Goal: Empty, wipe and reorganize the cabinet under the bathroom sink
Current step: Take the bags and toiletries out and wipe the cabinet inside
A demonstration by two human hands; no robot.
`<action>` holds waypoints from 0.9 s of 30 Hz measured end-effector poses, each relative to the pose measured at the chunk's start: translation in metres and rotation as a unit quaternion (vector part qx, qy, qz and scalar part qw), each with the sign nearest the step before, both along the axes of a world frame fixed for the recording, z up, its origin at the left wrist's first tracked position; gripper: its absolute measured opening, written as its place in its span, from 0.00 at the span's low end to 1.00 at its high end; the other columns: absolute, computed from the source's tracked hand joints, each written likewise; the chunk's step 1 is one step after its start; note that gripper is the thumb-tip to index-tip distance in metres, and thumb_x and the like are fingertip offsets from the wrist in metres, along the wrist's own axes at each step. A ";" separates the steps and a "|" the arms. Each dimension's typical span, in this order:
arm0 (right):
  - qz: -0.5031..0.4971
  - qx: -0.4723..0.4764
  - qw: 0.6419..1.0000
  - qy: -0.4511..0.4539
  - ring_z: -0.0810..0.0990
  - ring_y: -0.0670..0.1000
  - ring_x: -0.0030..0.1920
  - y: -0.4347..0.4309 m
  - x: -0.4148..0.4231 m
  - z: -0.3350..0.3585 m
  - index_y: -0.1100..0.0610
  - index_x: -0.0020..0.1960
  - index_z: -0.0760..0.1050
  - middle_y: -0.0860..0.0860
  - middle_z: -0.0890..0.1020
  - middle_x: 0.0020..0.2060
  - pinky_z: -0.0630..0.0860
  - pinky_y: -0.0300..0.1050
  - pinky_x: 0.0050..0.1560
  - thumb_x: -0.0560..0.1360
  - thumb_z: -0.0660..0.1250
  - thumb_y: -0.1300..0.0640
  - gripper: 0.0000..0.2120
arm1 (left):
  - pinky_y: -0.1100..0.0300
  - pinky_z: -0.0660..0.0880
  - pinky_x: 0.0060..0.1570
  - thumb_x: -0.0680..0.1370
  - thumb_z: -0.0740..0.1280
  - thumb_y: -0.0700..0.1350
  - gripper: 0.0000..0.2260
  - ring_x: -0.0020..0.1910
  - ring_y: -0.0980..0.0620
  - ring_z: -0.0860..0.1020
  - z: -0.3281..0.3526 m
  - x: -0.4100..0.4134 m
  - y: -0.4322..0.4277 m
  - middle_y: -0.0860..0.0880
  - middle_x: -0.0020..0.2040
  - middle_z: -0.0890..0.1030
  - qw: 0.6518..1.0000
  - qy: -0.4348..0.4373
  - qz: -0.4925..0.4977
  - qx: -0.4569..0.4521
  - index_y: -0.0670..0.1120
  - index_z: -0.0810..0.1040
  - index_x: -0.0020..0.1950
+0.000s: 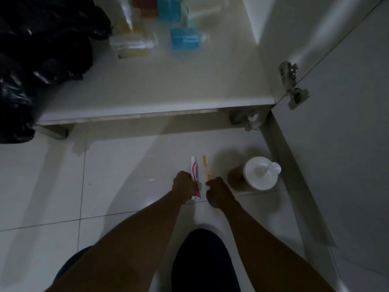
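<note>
A white and red toothpaste tube (194, 171) lies on the tiled floor in front of the cabinet, and my left hand (185, 185) is closed around its lower half. Beside it lies a yellow toothbrush (206, 166); my right hand (217, 193) pinches its handle end. The open cabinet's white shelf (157, 89) stretches above them. At the shelf's back stand blue boxes (184, 38), clear and yellowish bottles (130, 39) and a red box (145, 3), all blurred.
A black rubbish bag (31, 60) fills the cabinet's left side. The open cabinet door (347, 133) with metal hinges (293, 85) stands at the right. A brown jar with a white lid (260, 172) sits on the floor near the door. My dark-clad knees are below.
</note>
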State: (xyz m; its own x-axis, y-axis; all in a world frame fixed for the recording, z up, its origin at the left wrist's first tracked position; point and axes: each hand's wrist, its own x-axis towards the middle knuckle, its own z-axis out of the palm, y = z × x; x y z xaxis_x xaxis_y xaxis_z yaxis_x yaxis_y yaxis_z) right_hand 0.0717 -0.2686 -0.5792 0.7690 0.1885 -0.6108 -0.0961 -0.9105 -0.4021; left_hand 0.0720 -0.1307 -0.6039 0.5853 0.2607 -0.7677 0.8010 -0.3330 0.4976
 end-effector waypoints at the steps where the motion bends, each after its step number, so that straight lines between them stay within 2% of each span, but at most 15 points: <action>1: -0.003 -0.002 1.000 0.003 0.73 0.58 0.65 0.000 0.001 -0.003 0.60 0.69 0.70 0.58 0.68 0.68 0.71 0.46 0.65 0.79 0.62 0.61 0.18 | 0.46 0.83 0.42 0.67 0.76 0.46 0.19 0.45 0.41 0.85 0.005 0.000 -0.001 0.41 0.49 0.85 1.000 -0.004 0.002 0.005 0.42 0.83 0.56; 4: 0.009 -0.013 1.000 -0.010 0.71 0.57 0.66 0.001 0.002 -0.005 0.57 0.69 0.70 0.56 0.67 0.68 0.71 0.47 0.65 0.80 0.61 0.59 0.17 | 0.50 0.84 0.38 0.70 0.77 0.44 0.13 0.41 0.44 0.85 0.016 0.003 -0.004 0.42 0.48 0.85 1.000 -0.010 0.011 0.008 0.41 0.83 0.53; 5: 0.009 -0.015 1.000 -0.012 0.71 0.57 0.66 0.002 0.003 -0.005 0.56 0.69 0.69 0.56 0.66 0.69 0.71 0.48 0.66 0.80 0.60 0.59 0.18 | 0.51 0.84 0.38 0.71 0.77 0.43 0.15 0.43 0.43 0.84 0.018 0.004 -0.005 0.43 0.50 0.84 1.000 -0.012 0.015 0.005 0.41 0.81 0.55; 8: -0.012 -0.019 1.000 -0.009 0.72 0.58 0.65 0.008 0.008 0.001 0.57 0.69 0.70 0.57 0.66 0.69 0.72 0.49 0.65 0.80 0.61 0.60 0.18 | 0.50 0.82 0.49 0.72 0.76 0.43 0.23 0.55 0.40 0.82 0.026 0.004 -0.007 0.41 0.59 0.81 1.000 -0.025 0.011 -0.001 0.39 0.75 0.64; 10: -0.027 -0.008 1.000 -0.004 0.73 0.58 0.64 0.012 0.010 0.010 0.59 0.69 0.69 0.58 0.66 0.68 0.72 0.47 0.65 0.79 0.62 0.62 0.19 | 0.49 0.82 0.51 0.74 0.74 0.44 0.22 0.54 0.40 0.82 0.032 0.006 -0.006 0.39 0.59 0.80 1.000 -0.027 0.006 0.000 0.37 0.74 0.64; 13: -0.034 0.026 0.999 -0.026 0.74 0.58 0.63 0.018 0.018 0.030 0.61 0.69 0.69 0.60 0.68 0.67 0.71 0.44 0.63 0.79 0.62 0.64 0.19 | 0.57 0.81 0.42 0.77 0.68 0.40 0.16 0.46 0.43 0.82 0.047 0.011 -0.001 0.41 0.52 0.80 0.999 -0.034 0.002 -0.007 0.35 0.73 0.63; 14: -0.045 0.033 0.998 -0.036 0.74 0.59 0.63 0.020 0.023 0.039 0.62 0.68 0.70 0.61 0.70 0.66 0.70 0.44 0.62 0.79 0.61 0.65 0.18 | 0.60 0.78 0.41 0.78 0.67 0.39 0.16 0.47 0.44 0.81 0.055 0.013 0.001 0.41 0.53 0.80 0.999 -0.044 -0.007 0.001 0.34 0.73 0.63; 17: -0.062 0.048 0.995 -0.066 0.73 0.59 0.64 0.030 0.038 0.072 0.61 0.67 0.71 0.60 0.72 0.64 0.71 0.46 0.62 0.78 0.59 0.65 0.18 | 0.61 0.73 0.47 0.78 0.68 0.42 0.19 0.58 0.41 0.79 0.082 0.022 0.012 0.38 0.62 0.78 0.994 -0.097 -0.019 0.043 0.36 0.73 0.67; 20: -0.061 0.085 0.984 -0.143 0.74 0.58 0.63 0.040 0.051 0.104 0.62 0.66 0.72 0.59 0.73 0.63 0.71 0.48 0.65 0.78 0.60 0.64 0.16 | 0.56 0.76 0.57 0.78 0.69 0.47 0.23 0.61 0.41 0.78 0.121 0.037 0.025 0.38 0.66 0.76 0.987 -0.145 -0.032 0.069 0.40 0.71 0.71; 21: -0.064 0.090 0.979 -0.170 0.74 0.57 0.63 0.043 0.057 0.116 0.62 0.66 0.73 0.58 0.74 0.63 0.71 0.46 0.65 0.79 0.60 0.64 0.16 | 0.55 0.75 0.59 0.77 0.68 0.48 0.23 0.62 0.42 0.78 0.134 0.043 0.030 0.39 0.66 0.76 0.983 -0.163 -0.042 0.078 0.41 0.72 0.70; 24: -0.077 0.095 0.970 -0.210 0.77 0.55 0.60 0.055 0.082 0.157 0.62 0.61 0.76 0.58 0.77 0.60 0.71 0.40 0.55 0.78 0.60 0.66 0.12 | 0.56 0.75 0.56 0.75 0.69 0.49 0.18 0.59 0.43 0.79 0.178 0.060 0.045 0.43 0.60 0.81 0.969 -0.220 -0.049 0.103 0.44 0.78 0.63; 27: -0.071 0.118 0.952 -0.272 0.76 0.56 0.61 0.063 0.110 0.195 0.61 0.62 0.75 0.59 0.76 0.61 0.69 0.42 0.61 0.78 0.60 0.66 0.14 | 0.56 0.77 0.54 0.74 0.70 0.51 0.15 0.55 0.45 0.80 0.217 0.085 0.060 0.46 0.56 0.82 0.954 -0.266 -0.046 0.132 0.47 0.80 0.58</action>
